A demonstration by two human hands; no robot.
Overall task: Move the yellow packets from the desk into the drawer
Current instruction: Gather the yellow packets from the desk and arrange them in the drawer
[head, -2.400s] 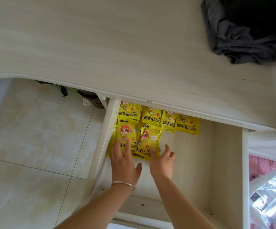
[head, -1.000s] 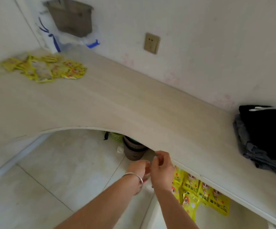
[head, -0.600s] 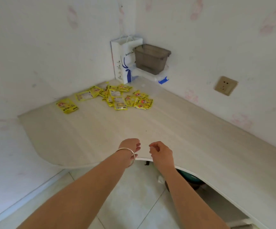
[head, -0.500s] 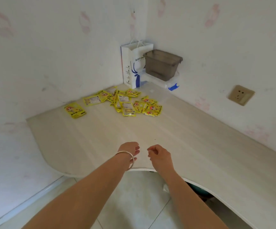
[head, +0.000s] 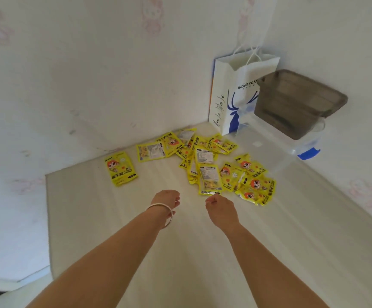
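Several yellow packets (head: 211, 165) lie scattered in the far corner of the pale wooden desk (head: 136, 230). One packet (head: 121, 168) lies apart to the left of the pile. My left hand (head: 166, 197), with a silver bangle on the wrist, hovers over the desk just short of the pile, fingers loosely curled and holding nothing. My right hand (head: 219, 206) reaches toward the nearest packet (head: 210, 180); its fingertips are at that packet's near edge and nothing is in it. The drawer is out of view.
A white paper bag (head: 231, 96) with blue print stands in the corner against the wall. A smoky grey plastic bin (head: 296, 103) rests on a clear lidded box (head: 276, 143) to its right. Walls close the desk on two sides.
The view swung from the open drawer up to the desk corner. Both hands left the drawer and moved forward over the desk, stopping close to the packet pile.
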